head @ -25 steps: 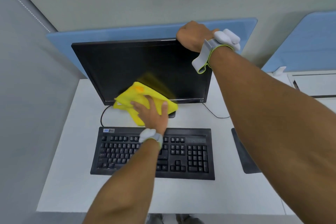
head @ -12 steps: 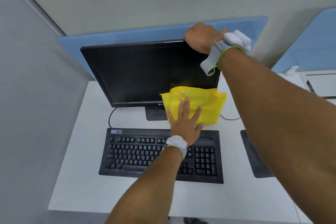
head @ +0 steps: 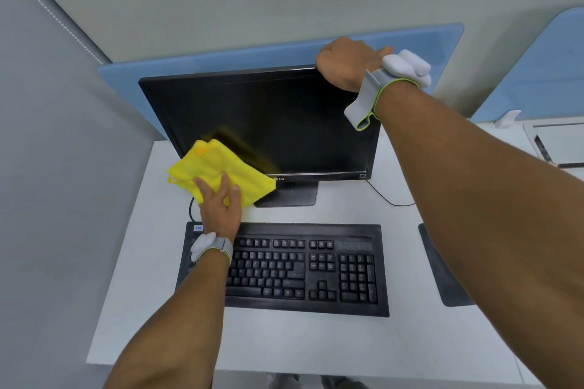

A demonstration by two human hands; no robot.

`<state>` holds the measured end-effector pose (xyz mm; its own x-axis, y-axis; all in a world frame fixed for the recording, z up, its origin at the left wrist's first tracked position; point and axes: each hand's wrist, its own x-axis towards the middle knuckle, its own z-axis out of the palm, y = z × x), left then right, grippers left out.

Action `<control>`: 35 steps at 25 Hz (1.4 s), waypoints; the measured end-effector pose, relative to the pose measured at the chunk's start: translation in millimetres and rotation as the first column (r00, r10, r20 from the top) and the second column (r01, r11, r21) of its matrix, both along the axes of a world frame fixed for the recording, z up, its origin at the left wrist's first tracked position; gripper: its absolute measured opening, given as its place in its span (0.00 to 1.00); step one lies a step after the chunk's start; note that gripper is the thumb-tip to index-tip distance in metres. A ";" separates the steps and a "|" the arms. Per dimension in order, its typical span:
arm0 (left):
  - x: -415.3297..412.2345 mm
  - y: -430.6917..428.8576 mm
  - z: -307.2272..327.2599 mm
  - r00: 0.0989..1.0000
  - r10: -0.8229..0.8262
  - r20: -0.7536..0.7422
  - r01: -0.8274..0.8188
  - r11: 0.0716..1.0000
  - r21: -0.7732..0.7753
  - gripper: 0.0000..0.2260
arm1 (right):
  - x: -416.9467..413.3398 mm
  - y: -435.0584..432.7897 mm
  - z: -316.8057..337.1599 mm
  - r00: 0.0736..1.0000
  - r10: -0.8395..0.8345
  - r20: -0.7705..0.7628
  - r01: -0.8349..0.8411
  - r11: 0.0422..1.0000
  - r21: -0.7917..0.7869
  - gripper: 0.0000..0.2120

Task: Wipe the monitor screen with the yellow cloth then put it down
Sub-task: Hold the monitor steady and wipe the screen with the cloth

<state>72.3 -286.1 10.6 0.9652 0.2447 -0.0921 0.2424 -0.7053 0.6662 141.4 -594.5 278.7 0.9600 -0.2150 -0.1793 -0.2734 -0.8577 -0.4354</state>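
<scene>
A black monitor (head: 271, 123) stands at the back of the white desk, its dark screen facing me. My left hand (head: 219, 205) presses the yellow cloth (head: 218, 169) flat against the screen's lower left corner, fingers spread over the fabric. The cloth covers that corner and part of the bottom bezel, and its yellow reflection shows in the glass. My right hand (head: 346, 65) is closed over the monitor's top right corner, gripping the frame.
A black keyboard (head: 300, 268) lies in front of the monitor on the white desk (head: 126, 294). A dark mouse pad (head: 439, 268) sits to the right, partly under my right arm. Blue partitions (head: 196, 65) stand behind, and a grey wall panel is at the left.
My left hand has swept the yellow cloth from the screen's lower right back to its lower left corner. My right hand has kept its hold on the top right corner.
</scene>
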 end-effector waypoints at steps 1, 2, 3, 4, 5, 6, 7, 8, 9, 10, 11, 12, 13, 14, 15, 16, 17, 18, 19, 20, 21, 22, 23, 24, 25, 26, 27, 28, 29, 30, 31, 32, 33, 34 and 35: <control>3.2 0.2 4.3 0.996 0.081 -0.023 -0.081 0.996 -0.026 0.28 | 0.3 0.0 0.0 1.000 -0.006 0.000 0.006 1.000 0.000 0.14; 5.9 -1.7 8.2 0.988 0.147 -0.056 -0.150 0.988 -0.047 0.32 | 0.5 -0.3 -0.4 1.000 -0.015 0.004 0.015 1.000 0.000 0.14; 8.4 -3.3 10.9 0.978 0.190 -0.084 -0.196 0.978 -0.068 0.37 | 0.8 0.7 -0.8 1.000 -0.019 0.007 0.019 1.000 -0.006 0.14; 10.5 -6.0 12.1 0.972 0.211 -0.100 -0.221 0.970 -0.098 0.41 | 1.1 1.4 -1.2 1.000 -0.022 0.006 0.022 1.000 -0.010 0.13; 12.9 -9.9 13.8 0.969 0.224 -0.105 -0.237 0.962 -0.137 0.43 | 1.6 1.8 -1.8 1.000 -0.025 0.003 0.025 1.000 -0.011 0.13; 15.9 -12.8 13.1 0.965 0.240 -0.104 -0.257 0.945 -0.201 0.43 | 2.4 2.5 -2.1 1.000 -0.028 0.000 0.028 1.000 -0.014 0.13; 17.8 -16.2 13.0 0.961 0.259 -0.102 -0.277 0.923 -0.267 0.41 | 2.6 2.4 -1.9 0.999 -0.035 0.001 0.035 0.999 -0.017 0.14; 19.1 -18.9 11.5 0.955 0.280 -0.094 -0.295 0.900 -0.320 0.38 | 3.2 2.3 -1.8 0.999 -0.044 0.005 0.044 0.999 -0.019 0.14; 19.9 -19.7 8.9 0.947 0.311 -0.080 -0.320 0.885 -0.338 0.33 | 3.6 2.1 -2.1 0.999 -0.050 0.010 0.051 0.999 -0.020 0.15; 22.0 -19.4 6.1 0.935 0.351 -0.053 -0.348 0.878 -0.329 0.28 | 4.4 1.8 -2.8 0.998 -0.056 0.012 0.057 0.998 -0.023 0.15; 23.4 -18.5 4.3 0.919 0.394 -0.012 -0.379 0.875 -0.300 0.22 | 5.3 1.9 -4.1 0.998 -0.063 0.013 0.063 0.998 -0.026 0.15; 24.3 -16.8 2.1 0.906 0.423 0.027 -0.400 0.875 -0.272 0.17 | 6.7 1.4 -5.9 0.998 -0.066 0.012 0.067 0.997 -0.030 0.14; 24.4 -14.7 1.2 0.900 0.433 0.048 -0.411 0.882 -0.231 0.13 | 8.1 1.4 -7.4 0.998 -0.061 0.012 0.061 0.998 -0.033 0.14; 23.7 -12.7 1.7 0.906 0.422 0.041 -0.410 0.897 -0.165 0.12 | 9.5 1.2 -8.5 0.999 -0.049 0.012 0.049 0.998 -0.039 0.13; 22.6 -11.2 2.0 0.920 0.391 0.011 -0.389 0.918 -0.077 0.11 | 10.0 0.7 -8.7 0.999 -0.036 0.013 0.036 0.998 -0.046 0.13; 21.3 -7.9 0.1 0.937 0.347 -0.036 -0.346 0.938 0.016 0.11 | 10.7 0.1 -8.7 1.000 -0.020 0.013 0.020 0.999 -0.044 0.12; 19.6 -5.6 -1.6 0.950 0.299 -0.090 -0.290 0.952 0.100 0.11 | 11.1 -1.0 -8.4 1.000 -0.003 0.013 0.004 0.999 -0.037 0.12; 18.7 -3.9 -5.2 0.959 0.249 -0.138 -0.223 0.959 0.175 0.10 | 11.9 -1.6 -8.8 1.000 0.007 0.011 -0.007 1.000 -0.027 0.12; 18.5 -4.4 -8.2 0.964 0.195 -0.182 -0.150 0.960 0.237 0.10 | 12.4 -1.9 -9.3 1.000 0.014 0.011 -0.013 1.000 -0.023 0.11; 19.5 -6.8 -11.4 0.963 0.141 -0.228 -0.072 0.955 0.289 0.10 | 12.8 -1.6 -10.2 1.000 0.017 0.013 -0.017 0.999 -0.030 0.11; 21.3 -13.0 -14.1 0.958 0.086 -0.272 0.007 0.946 0.325 0.10 | 13.9 -1.5 -11.9 1.000 0.019 0.013 -0.018 0.999 -0.046 0.11; 24.1 -22.0 -16.4 0.949 0.023 -0.316 0.093 0.933 0.348 0.10 | 15.4 -1.7 -12.8 1.000 0.020 0.015 -0.019 0.998 -0.065 0.10; 26.8 -33.0 -17.7 0.928 -0.039 -0.370 0.181 0.917 0.357 0.10 | 16.2 -1.5 -13.5 1.000 0.020 0.017 -0.019 0.997 -0.076 0.10; 30.2 -44.4 -19.4 0.900 -0.090 -0.427 0.264 0.892 0.367 0.11 | 16.9 -1.9 -14.5 1.000 0.020 0.020 -0.018 0.997 -0.076 0.09; 33.0 -55.9 -21.5 0.870 -0.129 -0.476 0.339 0.857 0.388 0.14 | 17.1 -1.9 -14.6 1.000 0.018 0.026 -0.016 0.998 -0.067 0.10; 34.2 -68.5 -23.0 0.844 -0.156 -0.513 0.402 0.816 0.415 0.17 | 18.0 -2.6 -15.1 1.000 0.012 0.029 -0.010 0.998 -0.057 0.10; 33.8 -83.6 -24.6 0.818 -0.182 -0.546 0.461 0.776 0.431 0.20 | 18.2 -3.2 -15.0 0.999 0.009 0.033 -0.007 0.998 -0.055 0.10; 31.1 -99.7 -26.5 0.794 -0.227 -0.564 0.518 0.738 0.432 0.22 | 18.8 -3.1 -15.3 0.999 0.009 0.035 -0.007 0.998 -0.057 0.09; 25.5 -117.4 -27.0 0.773 -0.280 -0.569 0.566 0.709 0.421 0.23 | 18.6 -3.3 -15.4 0.999 0.010 0.036 -0.008 0.998 -0.063 0.09; 18.8 -134.4 -28.3 0.761 -0.328 -0.559 0.594 0.700 0.398 0.23 | 18.8 -3.8 -15.7 0.999 0.010 0.039 -0.007 0.998 -0.068 0.08; 11.6 -148.6 -28.0 0.754 -0.365 -0.546 0.607 0.706 0.365 0.22 | 18.9 -3.5 -16.0 0.999 0.011 0.038 -0.008 0.997 -0.071 0.09; 4.9 -158.0 -26.9 0.742 -0.401 -0.537 0.623 0.707 0.334 0.21 | 19.8 -3.3 -16.6 0.999 0.014 0.035 -0.012 0.997 -0.073 0.09; 0.6 -160.9 -29.9 0.722 -0.453 -0.523 0.658 0.683 0.317 0.20 | 20.3 -3.2 -17.0 0.999 0.015 0.034 -0.013 0.997 -0.076 0.09; -3.6 -158.1 -32.1 0.697 -0.508 -0.506 0.698 0.644 0.314 0.19 | 21.3 -3.6 -18.0 0.999 0.013 0.037 -0.010 0.997 -0.079 0.10; -4.9 -148.9 -36.2 0.661 -0.575 -0.482 0.742 0.597 0.306 0.20 | 21.9 -3.2 -18.3 0.999 0.009 0.044 -0.006 0.996 -0.085 0.10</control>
